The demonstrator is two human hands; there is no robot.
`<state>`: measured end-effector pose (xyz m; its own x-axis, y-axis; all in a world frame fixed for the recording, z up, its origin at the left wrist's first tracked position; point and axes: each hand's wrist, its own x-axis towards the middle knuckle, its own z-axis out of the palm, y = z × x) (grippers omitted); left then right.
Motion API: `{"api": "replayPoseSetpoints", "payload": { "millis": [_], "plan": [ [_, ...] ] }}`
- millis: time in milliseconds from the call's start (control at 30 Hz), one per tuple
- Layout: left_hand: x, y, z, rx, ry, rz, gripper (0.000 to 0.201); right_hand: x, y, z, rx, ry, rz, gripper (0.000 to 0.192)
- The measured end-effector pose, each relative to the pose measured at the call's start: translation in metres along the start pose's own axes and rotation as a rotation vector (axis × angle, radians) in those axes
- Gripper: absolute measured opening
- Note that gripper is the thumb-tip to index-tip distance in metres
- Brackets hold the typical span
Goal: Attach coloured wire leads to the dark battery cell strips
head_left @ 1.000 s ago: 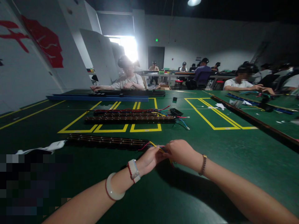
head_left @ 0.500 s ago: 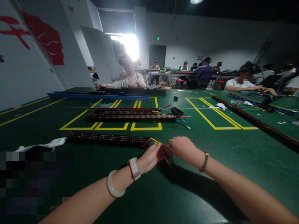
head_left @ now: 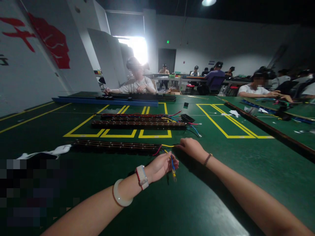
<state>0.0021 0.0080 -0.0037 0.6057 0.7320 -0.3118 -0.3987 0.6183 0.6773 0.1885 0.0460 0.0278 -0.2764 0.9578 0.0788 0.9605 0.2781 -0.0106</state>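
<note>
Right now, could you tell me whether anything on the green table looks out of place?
Only a crumpled white scrap lying loose at the left end of the near strip; white scraps also litter the right yellow box.

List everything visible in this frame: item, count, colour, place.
Table: one, green, yellow taped boxes.
Near strip: one, dark, in front of the hands.
Far strips: a few, dark, inside the yellow boxes.
Wires: several, yellow, blue, red, at the near strip's right end.
White scrap: one, table's left.
Co-workers: several, seated at far tables.
Left hand: holds the wires.
Right hand: pinches a yellow wire.
</note>
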Motion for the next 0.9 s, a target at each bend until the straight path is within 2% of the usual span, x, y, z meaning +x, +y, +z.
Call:
{"api": "replayPoseSetpoints", "payload": {
  "millis": [200,367,433,533,667,767,900],
  "plan": [
    [0.002,0.0,0.003,-0.051,-0.044,0.016,0.021,-0.012,-0.013,-0.025,0.155,0.162,-0.206,0.028],
    [0.004,0.0,0.004,-0.133,0.034,0.041,0.019,-0.024,-0.034,-0.038,0.248,0.028,-0.517,0.016],
    [0.004,0.0,0.004,-0.167,0.058,0.04,0.02,-0.029,-0.039,-0.035,0.208,-0.008,-0.57,0.014],
    [0.004,0.0,0.001,-0.191,0.047,0.039,0.022,-0.035,-0.045,-0.025,0.16,-0.015,-0.52,0.019],
    [0.007,-0.003,-0.003,-0.167,0.024,0.033,0.022,-0.042,-0.054,-0.018,0.104,-0.016,-0.346,0.034],
    [0.008,-0.006,-0.004,-0.141,0.034,0.068,0.02,-0.047,-0.059,-0.022,-0.01,-0.029,-0.227,0.024],
    [0.007,-0.006,-0.001,-0.1,0.032,0.077,0.019,-0.051,-0.062,-0.033,-0.093,-0.039,-0.175,0.016]
  ]
}}
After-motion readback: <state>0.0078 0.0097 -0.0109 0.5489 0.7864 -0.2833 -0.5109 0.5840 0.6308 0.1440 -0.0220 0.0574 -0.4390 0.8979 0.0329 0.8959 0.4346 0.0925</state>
